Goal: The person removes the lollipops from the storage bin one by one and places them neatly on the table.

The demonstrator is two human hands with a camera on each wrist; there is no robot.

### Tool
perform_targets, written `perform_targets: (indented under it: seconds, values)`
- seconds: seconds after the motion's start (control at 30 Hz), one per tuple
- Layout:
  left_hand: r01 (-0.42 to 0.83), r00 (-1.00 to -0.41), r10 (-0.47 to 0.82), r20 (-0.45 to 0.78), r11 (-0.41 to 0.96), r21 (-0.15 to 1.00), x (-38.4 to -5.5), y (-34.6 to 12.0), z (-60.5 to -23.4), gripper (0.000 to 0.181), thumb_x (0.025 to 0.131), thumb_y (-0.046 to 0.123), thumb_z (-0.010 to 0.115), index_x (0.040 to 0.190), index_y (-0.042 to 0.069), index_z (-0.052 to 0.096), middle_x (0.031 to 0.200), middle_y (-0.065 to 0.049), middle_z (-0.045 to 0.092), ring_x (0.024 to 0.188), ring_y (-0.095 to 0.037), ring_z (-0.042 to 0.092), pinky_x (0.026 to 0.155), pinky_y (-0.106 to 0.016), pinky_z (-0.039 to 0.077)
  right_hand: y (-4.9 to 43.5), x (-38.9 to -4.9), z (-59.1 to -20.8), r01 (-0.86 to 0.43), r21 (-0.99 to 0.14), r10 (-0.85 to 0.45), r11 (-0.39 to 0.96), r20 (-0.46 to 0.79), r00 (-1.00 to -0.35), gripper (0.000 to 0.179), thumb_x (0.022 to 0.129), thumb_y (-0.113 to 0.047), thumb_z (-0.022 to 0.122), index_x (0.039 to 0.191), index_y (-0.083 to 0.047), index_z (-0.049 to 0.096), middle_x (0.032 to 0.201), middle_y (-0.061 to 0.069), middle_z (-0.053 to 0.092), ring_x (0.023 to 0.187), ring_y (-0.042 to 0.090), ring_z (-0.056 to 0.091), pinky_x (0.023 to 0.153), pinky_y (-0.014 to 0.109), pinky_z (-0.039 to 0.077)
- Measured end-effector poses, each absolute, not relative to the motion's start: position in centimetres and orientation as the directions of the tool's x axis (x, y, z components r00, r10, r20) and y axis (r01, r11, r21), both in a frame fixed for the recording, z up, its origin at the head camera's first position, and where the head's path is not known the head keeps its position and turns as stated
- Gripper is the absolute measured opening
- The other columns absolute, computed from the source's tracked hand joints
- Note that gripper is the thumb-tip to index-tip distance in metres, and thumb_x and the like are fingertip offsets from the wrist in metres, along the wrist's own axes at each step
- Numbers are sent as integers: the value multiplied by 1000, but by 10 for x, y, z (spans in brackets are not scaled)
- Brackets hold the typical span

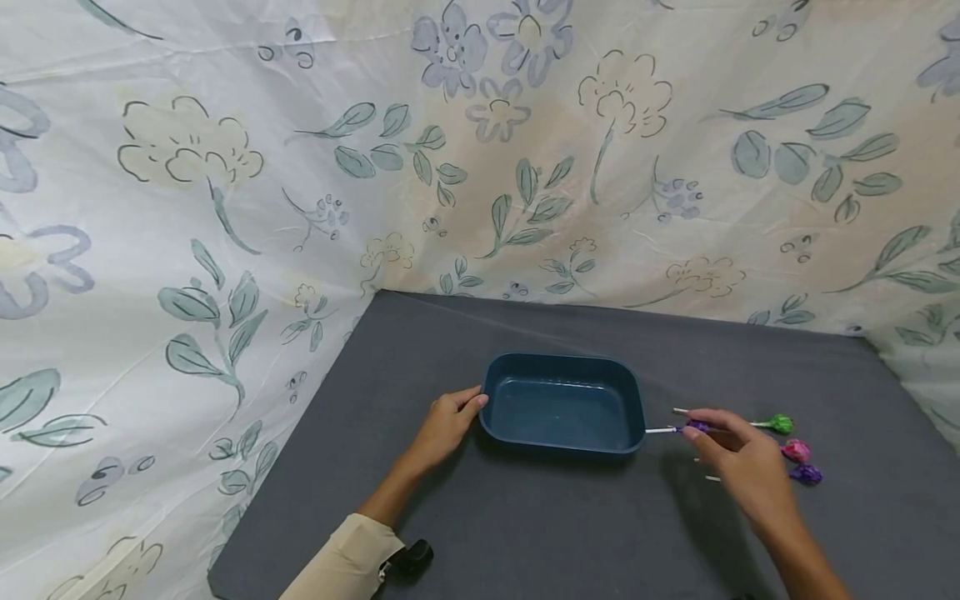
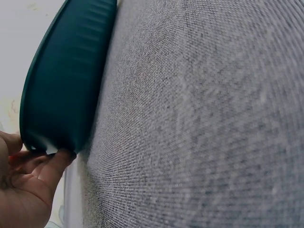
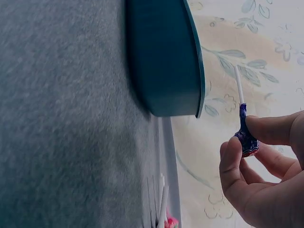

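Note:
A rectangular dark teal tub (image 1: 557,448) sits on the grey surface. At its left end my left hand (image 1: 444,427) grips the rim, thumb on top and fingers against the outer wall in the left wrist view. My right hand (image 1: 750,475), raised just right of the tub, pinches a purple-wrapped lollipop (image 3: 245,137) by its head between thumb and fingers. The lollipop's white stick (image 1: 660,430) points left, its tip close to the tub's right rim in the head view. Behind the right hand lie a green lollipop (image 1: 782,423), a pink lollipop (image 1: 797,451) and another purple lollipop (image 1: 807,474), their sticks partly hidden.
Dark grey cloth (image 1: 570,533) covers the table. Floral fabric (image 1: 525,200) hangs along the back and left edges, and more stands at the far right. A black device (image 1: 415,558) is strapped at the left sleeve's cuff.

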State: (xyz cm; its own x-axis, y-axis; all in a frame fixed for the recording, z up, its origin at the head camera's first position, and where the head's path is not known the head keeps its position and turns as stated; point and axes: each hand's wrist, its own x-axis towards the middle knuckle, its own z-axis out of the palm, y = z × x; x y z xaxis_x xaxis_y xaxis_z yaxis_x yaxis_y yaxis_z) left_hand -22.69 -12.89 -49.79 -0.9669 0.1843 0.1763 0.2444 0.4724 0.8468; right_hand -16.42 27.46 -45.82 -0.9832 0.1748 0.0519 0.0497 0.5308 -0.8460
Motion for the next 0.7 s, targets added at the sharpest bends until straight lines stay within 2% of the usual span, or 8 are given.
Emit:
perform_targets:
  seconds: [0.2, 0.33, 0.47, 0.6, 0.7]
  values:
    - [239, -967, 191, 167, 471, 849, -226, -130, -497, 48, 111, 29, 58, 144, -5, 61, 144, -19, 64, 140, -32, 57, 116, -54, 46, 284, -157, -464, 16, -884, 213, 468, 95, -972, 44, 100, -30, 78, 134, -2, 71, 124, -19, 62, 88, -5, 68, 69, 27, 63]
    - [235, -968, 192, 160, 475, 848, -225, -131, -498, 48, 111, 29, 58, 145, -5, 61, 143, -19, 65, 135, -30, 60, 115, -53, 47, 290, -151, -468, 45, -898, 262, 437, 79, -962, 38, 98, -24, 80, 128, -3, 73, 107, -30, 65, 80, 0, 70, 65, 25, 62]
    - [239, -967, 196, 163, 475, 847, -225, -132, -499, 48, 111, 28, 58, 145, -6, 60, 143, -19, 65, 135, -30, 60, 115, -54, 47, 298, -146, -474, 71, -903, 296, 423, 63, -953, 31, 97, -20, 80, 124, -5, 75, 92, -30, 67, 72, 5, 69, 62, 23, 59]
    - [246, -965, 200, 169, 470, 848, -224, -133, -498, 48, 112, 28, 57, 144, -7, 60, 144, -20, 63, 139, -33, 57, 114, -54, 47, 308, -141, -481, 58, -925, 296, 375, 60, -953, 23, 99, -16, 78, 121, -8, 78, 93, -29, 70, 73, 2, 72, 63, 22, 60]
    - [251, -963, 206, 173, 464, 849, -224, -133, -498, 48, 112, 28, 57, 144, -7, 60, 145, -21, 63, 140, -35, 56, 115, -55, 47, 315, -137, -483, 86, -926, 318, 368, 38, -947, 28, 100, -18, 77, 124, -5, 76, 92, -29, 70, 75, -1, 72, 64, 20, 59]
